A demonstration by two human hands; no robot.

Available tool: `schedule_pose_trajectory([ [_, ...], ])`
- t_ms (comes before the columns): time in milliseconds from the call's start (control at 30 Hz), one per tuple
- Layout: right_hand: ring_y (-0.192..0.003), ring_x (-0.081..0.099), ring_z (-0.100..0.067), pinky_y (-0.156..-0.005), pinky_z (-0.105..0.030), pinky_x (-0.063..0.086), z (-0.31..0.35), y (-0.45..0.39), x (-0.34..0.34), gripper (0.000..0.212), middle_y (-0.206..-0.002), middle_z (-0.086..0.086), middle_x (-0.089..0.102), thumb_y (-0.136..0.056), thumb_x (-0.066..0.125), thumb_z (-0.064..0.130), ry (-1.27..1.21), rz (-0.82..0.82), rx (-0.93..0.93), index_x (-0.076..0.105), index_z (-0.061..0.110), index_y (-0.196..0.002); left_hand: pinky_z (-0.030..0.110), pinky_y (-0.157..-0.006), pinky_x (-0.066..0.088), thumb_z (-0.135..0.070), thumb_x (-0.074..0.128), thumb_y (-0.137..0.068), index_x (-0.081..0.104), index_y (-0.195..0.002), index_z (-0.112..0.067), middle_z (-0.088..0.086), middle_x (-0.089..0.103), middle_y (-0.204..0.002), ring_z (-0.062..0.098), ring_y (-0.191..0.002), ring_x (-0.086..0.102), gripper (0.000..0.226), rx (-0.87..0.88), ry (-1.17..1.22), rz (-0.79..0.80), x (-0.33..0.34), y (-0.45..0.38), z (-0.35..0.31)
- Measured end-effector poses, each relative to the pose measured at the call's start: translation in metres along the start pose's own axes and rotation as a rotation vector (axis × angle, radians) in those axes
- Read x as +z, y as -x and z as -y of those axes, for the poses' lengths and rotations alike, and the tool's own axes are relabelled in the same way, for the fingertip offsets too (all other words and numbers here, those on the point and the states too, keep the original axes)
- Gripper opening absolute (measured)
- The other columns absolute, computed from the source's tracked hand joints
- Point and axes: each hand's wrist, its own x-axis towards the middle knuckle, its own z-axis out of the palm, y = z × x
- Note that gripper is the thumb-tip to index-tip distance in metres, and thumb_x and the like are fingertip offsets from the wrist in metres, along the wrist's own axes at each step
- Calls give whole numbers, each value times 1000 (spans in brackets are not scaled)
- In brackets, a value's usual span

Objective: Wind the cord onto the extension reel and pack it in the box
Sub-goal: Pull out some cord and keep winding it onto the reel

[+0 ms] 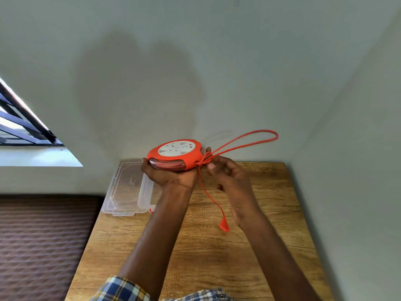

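Here the left hand (173,174) cradles the reel (176,154) from beneath, right hand (227,172) pinching its cord (245,141).

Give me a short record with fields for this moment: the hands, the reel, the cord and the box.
left hand: the left hand grips the round orange extension reel from below, above the table
right hand: the right hand pinches the thin orange cord beside the reel
cord: one loose loop in the air; the orange plug hangs down
box: the clear plastic box lies open on the wooden table, left of the hands
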Motion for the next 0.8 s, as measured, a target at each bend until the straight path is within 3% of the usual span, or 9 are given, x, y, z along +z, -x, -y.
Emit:
schedule_pose_trajectory([
  [67,-69,64,5,-63,-12,48,-1,-3,18,13,-75,17,71,-87,81,17,75,-59,-74,72,21,-94,71,-109,40,-75,35,-88,58,-147,-12,28,58,-147,54,-134,52,89,58,-50,-23,-3,0,5],
  [200,-88,72,-3,-78,-24,59,-1,-4,30,49,-95,7,75,-77,90,25,256,-56,-22,64,27,-119,68,-111,42,-75,30,-94,63,-139,-14,26,62,-143,50,-131,56,83,183,-153,-59,-10,-4,3],
  [300,-97,72,-14,-84,-32,59,-4,-6,34,45,-104,-3,75,-86,80,14,308,-57,0,61,26,-126,70,-114,38,-76,31,-93,62,-142,-15,25,59,-147,50,-135,54,84,184,-162,-50,-10,-5,-1],
  [367,-88,73,-16,-73,-29,58,-5,-6,32,41,-102,-9,75,-93,69,3,233,6,47,61,25,-127,70,-114,36,-78,33,-91,63,-139,-16,24,58,-149,50,-137,53,84,171,-156,-41,-11,-7,-4],
  [467,-64,67,-5,-57,-25,53,-10,-6,16,38,-90,-1,73,-96,56,-2,261,72,67,68,29,-115,74,-108,37,-80,35,-88,62,-141,-18,24,60,-146,51,-134,54,87,136,-104,-46,-13,-9,-17],
  [567,-55,54,0,-54,-29,44,-18,-13,-11,44,-77,7,69,-96,52,0,478,-69,36,73,37,-85,84,-87,45,-82,34,-86,58,-143,-18,28,58,-141,57,-127,54,88,100,-21,-51,-15,-10,-31],
  [633,-61,58,-10,-58,-30,42,-21,-19,-26,42,-76,5,71,-94,53,-1,487,-198,70,73,33,-78,81,-78,51,-82,35,-85,55,-145,-18,29,56,-141,58,-125,53,89,89,15,-55,-17,-11,-37],
  [700,-76,67,-20,-67,-33,47,-24,-23,-40,35,-86,-1,76,-90,56,0,591,-242,76,76,27,-83,80,-81,50,-81,36,-85,55,-144,-17,29,55,-142,59,-125,53,89,74,34,-53,-20,-12,-38],
  [800,-90,71,-14,-75,-29,51,-21,-24,-47,32,-93,4,77,-84,63,-2,721,-70,49,76,21,-101,82,-100,39,-81,36,-85,58,-142,-18,27,56,-144,57,-128,53,87,95,7,-50,-22,-16,-31],
])
